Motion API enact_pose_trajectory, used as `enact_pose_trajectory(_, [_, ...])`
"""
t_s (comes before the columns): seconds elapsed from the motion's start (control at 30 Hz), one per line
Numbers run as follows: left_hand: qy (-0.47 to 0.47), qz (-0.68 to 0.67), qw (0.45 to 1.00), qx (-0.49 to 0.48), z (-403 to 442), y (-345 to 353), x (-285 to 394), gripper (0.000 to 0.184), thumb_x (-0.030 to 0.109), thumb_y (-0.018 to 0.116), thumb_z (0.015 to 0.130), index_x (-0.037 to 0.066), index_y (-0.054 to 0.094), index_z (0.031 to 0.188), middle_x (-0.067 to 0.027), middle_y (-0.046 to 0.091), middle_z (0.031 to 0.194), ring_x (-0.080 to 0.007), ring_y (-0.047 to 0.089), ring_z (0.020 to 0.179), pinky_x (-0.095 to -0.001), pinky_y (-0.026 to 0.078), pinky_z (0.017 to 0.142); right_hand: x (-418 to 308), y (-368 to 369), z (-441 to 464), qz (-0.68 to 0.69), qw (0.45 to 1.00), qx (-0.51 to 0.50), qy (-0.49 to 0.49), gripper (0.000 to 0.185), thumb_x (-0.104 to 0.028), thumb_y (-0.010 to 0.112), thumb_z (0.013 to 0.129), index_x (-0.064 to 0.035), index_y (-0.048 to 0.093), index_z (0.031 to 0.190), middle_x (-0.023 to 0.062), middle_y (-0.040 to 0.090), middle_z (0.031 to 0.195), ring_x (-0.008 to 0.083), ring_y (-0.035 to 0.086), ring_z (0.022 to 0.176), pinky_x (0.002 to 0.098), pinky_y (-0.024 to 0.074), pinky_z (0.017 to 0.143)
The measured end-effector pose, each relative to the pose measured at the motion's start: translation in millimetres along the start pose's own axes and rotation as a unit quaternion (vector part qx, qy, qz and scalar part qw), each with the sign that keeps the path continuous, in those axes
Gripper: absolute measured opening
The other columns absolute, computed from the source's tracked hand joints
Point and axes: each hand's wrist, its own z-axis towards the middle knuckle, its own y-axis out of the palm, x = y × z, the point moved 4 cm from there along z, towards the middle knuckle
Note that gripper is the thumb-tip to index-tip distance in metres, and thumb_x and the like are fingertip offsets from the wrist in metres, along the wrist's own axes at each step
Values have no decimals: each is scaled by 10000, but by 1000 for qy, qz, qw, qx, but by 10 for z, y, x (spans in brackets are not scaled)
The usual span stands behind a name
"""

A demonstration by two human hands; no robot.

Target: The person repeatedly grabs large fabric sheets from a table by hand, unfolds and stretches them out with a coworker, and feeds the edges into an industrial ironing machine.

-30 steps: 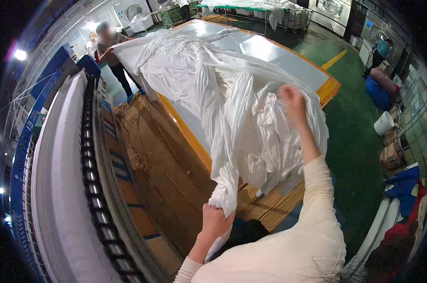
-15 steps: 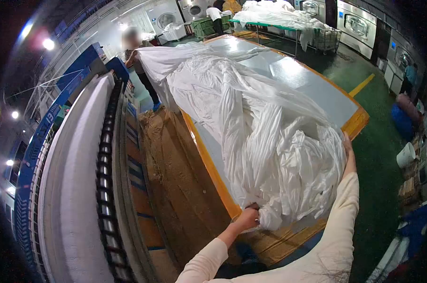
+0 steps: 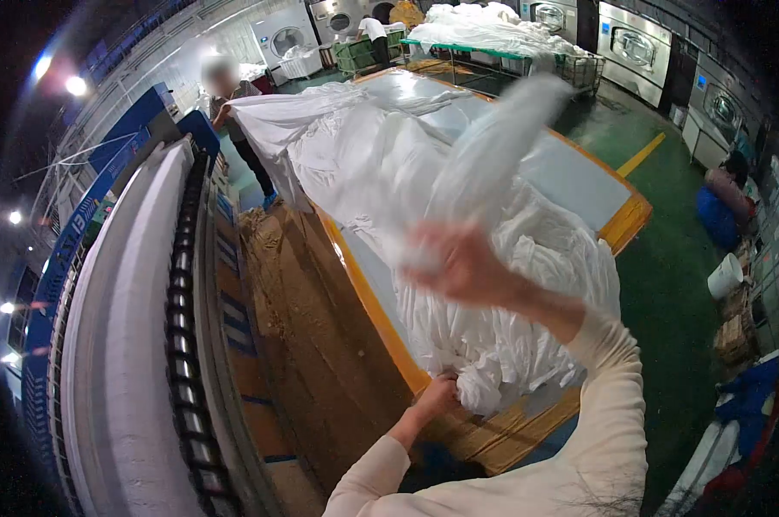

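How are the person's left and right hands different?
The right hand is up over the heaped white cloth, while the left hand is low, by the near corner of the table. The right hand looks bigger and blurry; the left hand looks smaller and clearer. Both come out of cream sleeves, and both seem to hold white cloth.

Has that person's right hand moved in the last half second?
Yes: the right hand has moved leftward in the picture, away from the table's right corner.
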Motion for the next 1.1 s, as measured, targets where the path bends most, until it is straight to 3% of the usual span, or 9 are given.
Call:
enact_pose_trajectory(0.1, [-7, -37, 999, 3, -323, -228, 113, 259, 194, 738, 674, 63, 664, 884, -103, 655, 879, -300, 579, 894, -385, 457, 804, 52, 587, -738, -92, 935, -315, 134, 434, -321, 679, 722, -41, 556, 1030, 182, 621, 909, 340, 622, 738, 397, 496, 616])
enact_pose_trajectory(0.27, [-437, -135, 889, 38, -1324, -1010, -121, 158, 172, 637, 805, 46, 673, 893, -94, 675, 834, -186, 646, 786, -294, 495, 698, 286, 1121, -1922, -94, 898, -225, 367, 472, -276, 632, 765, -22, 429, 1107, 183, 593, 909, 383, 593, 819, 448, 483, 685])
enact_pose_trajectory(0.37, [-473, -114, 866, 120, -1679, -1219, -462, 157, 144, 587, 837, 15, 674, 857, -93, 675, 743, -146, 650, 690, -284, 498, 628, 116, 1318, -1954, -50, 931, -74, 354, 502, -245, 631, 765, -25, 415, 1161, 228, 583, 949, 411, 576, 880, 458, 475, 720])
enact_pose_trajectory(0.5, [-448, -157, 855, 210, -1654, -1473, -971, 168, 123, 569, 839, -7, 674, 820, -87, 672, 708, -135, 645, 671, -276, 497, 610, 242, 1470, -1961, -21, 894, -134, 427, 501, -238, 657, 763, -23, 457, 1170, 222, 593, 970, 403, 589, 855, 443, 478, 729])
enact_pose_trajectory(0.63, [-447, -130, 870, 163, -1257, -1698, -1613, 170, 111, 558, 839, -10, 677, 822, -83, 671, 705, -126, 632, 646, -258, 489, 612, 485, 473, -1868, -145, 907, 212, 333, 320, -310, 568, 867, -8, 608, 967, 151, 635, 864, 239, 622, 714, 333, 490, 626])
enact_pose_trajectory(0.7, [-444, -155, 866, 170, -971, -1805, -1996, 163, 103, 558, 837, -12, 670, 807, -77, 663, 699, -124, 618, 638, -255, 483, 613, 493, 122, -1765, -303, 839, 233, 387, 204, -178, 505, 894, 3, 569, 964, 131, 605, 765, 163, 576, 684, 309, 442, 610])
enact_pose_trajectory(0.93, [-226, -69, 926, 295, 668, -3049, -3304, 164, 37, 513, 849, -24, 591, 718, -86, 600, 653, -146, 587, 611, -279, 464, 575, 1019, 251, -1578, -381, 660, 202, 616, 148, -124, 483, 853, 21, 480, 828, 204, 491, 687, 418, 496, 630, 349, 401, 557])
enact_pose_trajectory(1.03, [-128, -30, 939, 317, 1788, -3700, -3624, 157, 31, 510, 850, -23, 587, 725, -81, 610, 670, -156, 587, 611, -284, 463, 579, 922, 44, -1156, -591, 589, 175, 523, 100, -68, 486, 832, -14, 535, 902, 129, 587, 875, 314, 558, 849, 410, 383, 817])
enact_pose_trajectory(1.1, [-54, -51, 941, 331, 2675, -3996, -3508, 118, 20, 514, 846, -14, 595, 768, -87, 622, 688, -187, 604, 636, -277, 461, 621, 1162, -77, -778, -592, 634, 337, 366, 203, -64, 488, 841, -39, 533, 1037, 115, 584, 986, 286, 532, 960, 393, 331, 923])
